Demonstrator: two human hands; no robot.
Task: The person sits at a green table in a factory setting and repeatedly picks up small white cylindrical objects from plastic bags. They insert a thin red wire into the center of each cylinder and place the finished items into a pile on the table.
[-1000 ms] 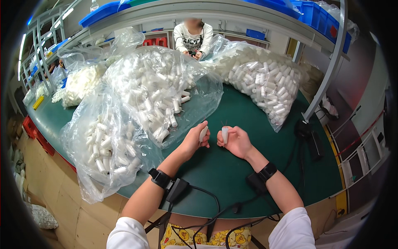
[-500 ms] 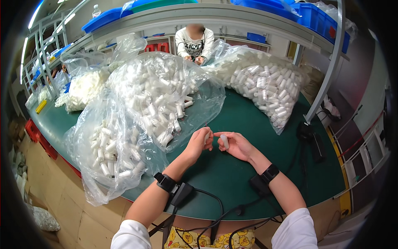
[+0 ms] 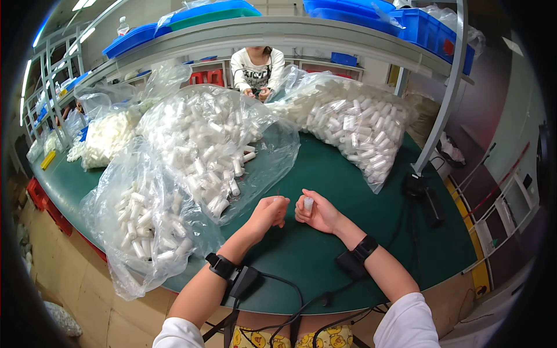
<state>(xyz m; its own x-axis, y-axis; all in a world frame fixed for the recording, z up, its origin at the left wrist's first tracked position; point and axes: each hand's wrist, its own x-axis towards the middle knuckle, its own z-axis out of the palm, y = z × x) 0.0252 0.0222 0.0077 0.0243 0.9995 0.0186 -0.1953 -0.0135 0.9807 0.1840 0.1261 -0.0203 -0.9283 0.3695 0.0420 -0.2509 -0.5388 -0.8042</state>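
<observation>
My right hand (image 3: 319, 213) is closed round a small white plastic tube (image 3: 308, 203), whose end shows between thumb and fingers. Just left of it, fingers curled together, my left hand (image 3: 269, 216) grips something mostly hidden; only a thin dark tip pokes out above the knuckles. A narrow gap parts the two hands above the green tabletop (image 3: 336, 264). Beyond my left hand, a clear plastic bag (image 3: 200, 133) spills white tubes toward me. Another clear bag with similar tubes (image 3: 139, 223) lies nearer on the left.
A third bag of tubes (image 3: 371, 130) lies at the back right. Black cables (image 3: 299, 290) run from the wrist straps along the table's front edge. A grey shelf post (image 3: 444, 98) rises on the right. A person (image 3: 255, 72) sits across the table.
My hands have moved apart. The right fingers have curled round the tube, which was leaning against the open hand with the index finger stretched toward the left hand. The view has shifted slightly.
</observation>
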